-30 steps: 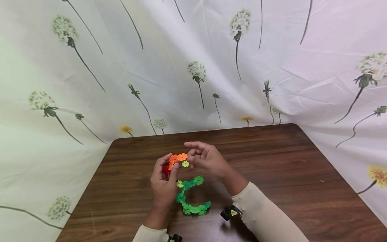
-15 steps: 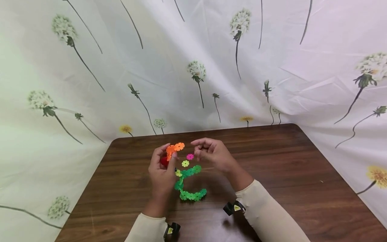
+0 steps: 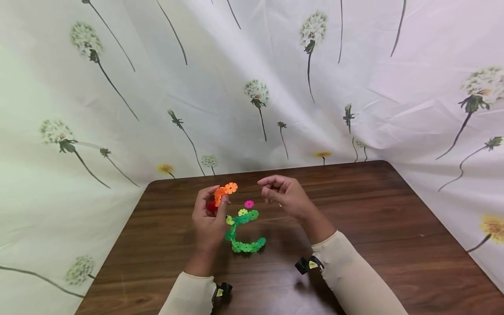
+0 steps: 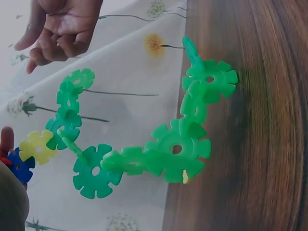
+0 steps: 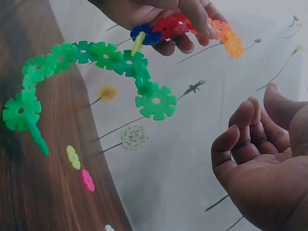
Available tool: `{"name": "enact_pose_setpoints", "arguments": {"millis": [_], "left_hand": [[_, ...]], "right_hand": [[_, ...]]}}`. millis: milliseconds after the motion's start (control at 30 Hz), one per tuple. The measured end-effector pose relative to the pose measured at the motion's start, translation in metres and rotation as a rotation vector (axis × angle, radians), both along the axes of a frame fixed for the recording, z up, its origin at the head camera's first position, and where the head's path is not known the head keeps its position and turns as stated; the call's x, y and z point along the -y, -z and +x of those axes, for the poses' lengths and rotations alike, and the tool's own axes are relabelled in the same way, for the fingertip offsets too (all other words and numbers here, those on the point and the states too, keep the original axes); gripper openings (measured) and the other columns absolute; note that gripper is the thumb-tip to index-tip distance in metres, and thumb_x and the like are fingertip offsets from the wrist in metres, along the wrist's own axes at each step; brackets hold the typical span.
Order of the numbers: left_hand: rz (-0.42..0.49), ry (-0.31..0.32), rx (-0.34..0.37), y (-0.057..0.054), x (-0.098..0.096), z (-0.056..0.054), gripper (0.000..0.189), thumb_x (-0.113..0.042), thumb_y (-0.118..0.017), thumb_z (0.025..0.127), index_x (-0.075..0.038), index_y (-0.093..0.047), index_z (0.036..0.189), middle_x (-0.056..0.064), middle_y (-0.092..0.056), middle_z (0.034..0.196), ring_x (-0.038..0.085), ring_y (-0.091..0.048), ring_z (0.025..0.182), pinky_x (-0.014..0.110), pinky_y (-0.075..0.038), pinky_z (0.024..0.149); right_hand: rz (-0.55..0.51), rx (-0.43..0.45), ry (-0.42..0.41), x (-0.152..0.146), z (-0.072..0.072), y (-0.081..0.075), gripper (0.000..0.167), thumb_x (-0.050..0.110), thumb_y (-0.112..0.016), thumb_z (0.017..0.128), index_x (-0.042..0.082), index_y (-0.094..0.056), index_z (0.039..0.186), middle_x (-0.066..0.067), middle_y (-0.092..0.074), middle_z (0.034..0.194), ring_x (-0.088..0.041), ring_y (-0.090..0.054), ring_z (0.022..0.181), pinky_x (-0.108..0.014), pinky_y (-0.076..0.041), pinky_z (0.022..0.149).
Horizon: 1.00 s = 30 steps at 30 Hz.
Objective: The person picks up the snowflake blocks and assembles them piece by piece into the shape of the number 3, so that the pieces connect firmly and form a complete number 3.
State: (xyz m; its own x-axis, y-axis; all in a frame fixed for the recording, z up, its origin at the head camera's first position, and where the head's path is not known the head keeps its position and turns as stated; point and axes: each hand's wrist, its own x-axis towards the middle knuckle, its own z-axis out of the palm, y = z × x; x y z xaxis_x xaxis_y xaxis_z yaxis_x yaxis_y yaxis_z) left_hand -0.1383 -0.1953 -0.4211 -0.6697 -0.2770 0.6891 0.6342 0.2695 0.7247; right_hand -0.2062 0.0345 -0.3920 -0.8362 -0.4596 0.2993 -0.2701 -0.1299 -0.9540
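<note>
My left hand (image 3: pixel 208 218) pinches a chain of interlocking flower-shaped plastic discs (image 5: pixel 180 23) by its red and orange end. From that grip the chain runs through a blue disc (image 5: pixel 146 34) and a yellow disc (image 4: pixel 38 147) into a long curved green stretch (image 4: pixel 132 161), which hangs over the table. Beyond the thumb, the orange tip (image 3: pixel 231 187) sticks out toward the right hand. My right hand (image 3: pixel 289 197) hovers to the right of the chain, apart from it, fingers loosely curled. Nothing shows between its fingers in the right wrist view.
On the dark wooden table (image 3: pixel 374 227) lie a loose pink disc (image 3: pixel 249 204), a loose yellow disc (image 5: pixel 73 157) and a small white piece (image 5: pixel 109 227). A white cloth (image 3: pixel 220 87) printed with dandelions hangs behind the table and along its sides.
My right hand has drawn back to the right, away from the orange tip. The left hand has carried the chain slightly up and left. The pink disc has come into view on the table.
</note>
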Motion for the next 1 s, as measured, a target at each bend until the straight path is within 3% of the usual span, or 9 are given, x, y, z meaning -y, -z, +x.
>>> {"name": "enact_pose_setpoints", "arguments": {"millis": [133,300,433,567,800,1000], "left_hand": [[-0.037,-0.010,-0.006,0.002,0.003,0.002,0.033,0.008,-0.070,0.101,0.003,-0.064,0.133,0.010,-0.068,0.117,0.009,-0.068,0.091,0.014,-0.061,0.078],[-0.098,0.000,-0.037,0.005,0.006,0.001,0.039,0.011,-0.069,0.099,0.001,-0.066,0.137,0.020,-0.068,0.125,0.008,-0.066,0.098,0.014,-0.061,0.088],[-0.108,0.016,-0.067,0.006,0.009,-0.002,0.041,0.012,-0.068,0.099,0.002,-0.069,0.138,0.024,-0.066,0.124,0.009,-0.064,0.104,0.014,-0.060,0.094],[-0.105,0.031,-0.076,0.007,0.011,-0.004,0.037,0.010,-0.067,0.099,0.004,-0.071,0.135,0.024,-0.063,0.121,0.008,-0.063,0.105,0.013,-0.058,0.092],[-0.092,0.014,-0.071,0.007,0.011,-0.005,0.032,0.008,-0.068,0.099,0.004,-0.074,0.131,0.023,-0.065,0.119,0.009,-0.064,0.104,0.013,-0.059,0.091],[-0.087,0.000,-0.087,0.009,0.012,-0.006,0.025,0.009,-0.066,0.100,0.004,-0.075,0.123,0.022,-0.065,0.116,0.009,-0.063,0.099,0.014,-0.059,0.087]], "right_hand": [[0.007,0.006,0.009,0.001,-0.002,0.002,0.024,0.000,-0.068,0.106,-0.009,-0.070,0.128,-0.003,-0.072,0.095,-0.011,-0.067,0.078,-0.025,-0.063,0.077],[-0.022,0.007,0.053,0.000,-0.008,0.009,0.023,0.003,-0.070,0.106,-0.008,-0.071,0.126,-0.011,-0.072,0.096,-0.016,-0.068,0.078,-0.027,-0.062,0.074],[-0.096,0.059,0.131,0.000,-0.018,0.020,0.018,0.003,-0.070,0.106,-0.004,-0.074,0.122,0.000,-0.071,0.089,-0.013,-0.065,0.076,-0.025,-0.059,0.071],[-0.156,0.121,0.214,-0.003,-0.032,0.035,0.012,0.002,-0.070,0.105,0.001,-0.075,0.115,0.004,-0.069,0.087,-0.013,-0.065,0.077,-0.023,-0.059,0.071],[-0.082,0.198,0.335,-0.014,-0.050,0.062,0.011,0.006,-0.074,0.104,0.003,-0.077,0.114,0.004,-0.068,0.091,-0.014,-0.065,0.085,-0.028,-0.060,0.075],[0.015,0.168,0.361,-0.016,-0.057,0.078,0.023,0.008,-0.075,0.103,-0.006,-0.074,0.121,0.004,-0.070,0.100,-0.011,-0.064,0.093,-0.031,-0.060,0.082]]}}
